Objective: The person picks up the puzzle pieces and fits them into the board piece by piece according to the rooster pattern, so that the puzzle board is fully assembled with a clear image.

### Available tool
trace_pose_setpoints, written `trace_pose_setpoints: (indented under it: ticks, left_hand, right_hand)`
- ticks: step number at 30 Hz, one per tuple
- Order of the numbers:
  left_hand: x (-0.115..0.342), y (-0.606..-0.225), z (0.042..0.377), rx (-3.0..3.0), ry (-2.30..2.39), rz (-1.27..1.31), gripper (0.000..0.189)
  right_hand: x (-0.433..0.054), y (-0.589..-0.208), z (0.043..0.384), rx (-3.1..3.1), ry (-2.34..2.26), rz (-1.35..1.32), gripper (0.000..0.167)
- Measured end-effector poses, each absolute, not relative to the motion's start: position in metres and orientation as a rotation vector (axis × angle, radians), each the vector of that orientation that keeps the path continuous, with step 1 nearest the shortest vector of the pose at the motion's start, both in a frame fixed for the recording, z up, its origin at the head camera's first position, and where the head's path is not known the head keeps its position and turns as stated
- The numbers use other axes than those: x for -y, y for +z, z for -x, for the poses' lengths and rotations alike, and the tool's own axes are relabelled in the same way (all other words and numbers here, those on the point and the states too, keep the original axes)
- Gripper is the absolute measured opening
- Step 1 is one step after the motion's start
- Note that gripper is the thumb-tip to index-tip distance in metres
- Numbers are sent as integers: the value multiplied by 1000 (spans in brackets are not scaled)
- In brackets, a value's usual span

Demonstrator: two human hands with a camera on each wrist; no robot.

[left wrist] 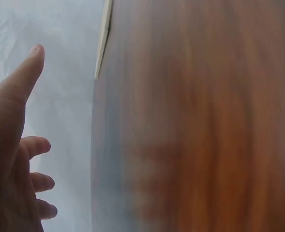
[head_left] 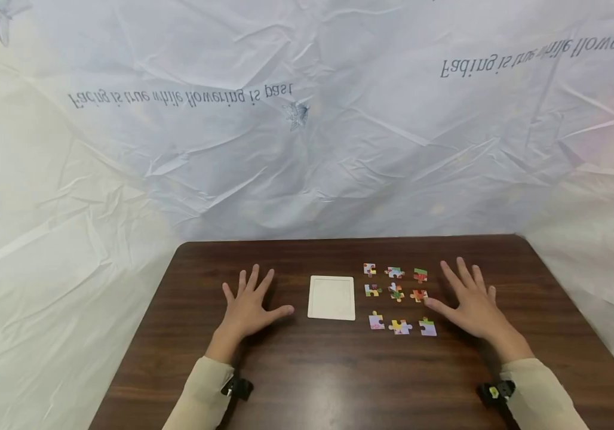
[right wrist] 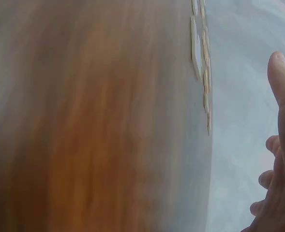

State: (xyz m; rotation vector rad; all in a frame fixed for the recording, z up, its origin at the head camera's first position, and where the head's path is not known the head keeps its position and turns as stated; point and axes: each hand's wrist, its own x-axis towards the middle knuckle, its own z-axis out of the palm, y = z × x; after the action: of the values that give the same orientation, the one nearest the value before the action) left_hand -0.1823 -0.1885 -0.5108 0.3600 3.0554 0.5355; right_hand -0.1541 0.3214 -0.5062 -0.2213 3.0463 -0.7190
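Note:
A square cream puzzle tray (head_left: 331,298) with a raised border lies on the dark wooden table. To its right, several colourful jigsaw pieces (head_left: 376,321) are spread apart in three rows. My left hand (head_left: 248,309), fingers spread and holding nothing, is to the left of the tray. My right hand (head_left: 473,307) is also spread and holds nothing; its thumb is close to an orange-red jigsaw piece (head_left: 418,295). Whether that thumb touches the piece, I cannot tell. In the right wrist view the pieces (right wrist: 196,48) appear edge-on beyond the table surface.
The brown wooden table (head_left: 318,376) has rounded far corners. A wrinkled pale sheet (head_left: 307,149) with printed lettering hangs behind it and along both sides. Dark wrist cameras (head_left: 238,388) sit at both sleeves.

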Motion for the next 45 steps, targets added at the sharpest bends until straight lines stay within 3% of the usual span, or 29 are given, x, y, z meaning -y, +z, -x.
trace_pose_setpoints:
  ticks: [9, 16, 24, 35, 45]
  left_hand:
    - [177, -517, 182, -2975, 836, -381, 105]
    - [152, -525, 187, -2804, 1137, -486, 100]
    - [131, -526, 201, -2716, 1272, -525, 101]
    - [129, -539, 212, -2716, 1129, -641, 98]
    - [120, -544, 204, -2755, 962, -673, 99]
  right_hand:
    - [-295, -508, 165, -3014, -832, 305, 103]
    - [-256, -500, 183, -2802, -1180, 365, 78]
    - [-221, -495, 211, -2786, -1183, 400, 77]
    - [-180, -492, 253, -2854, -940, 544, 34]
    - [-183, -493, 251, -2876, -710, 514, 25]
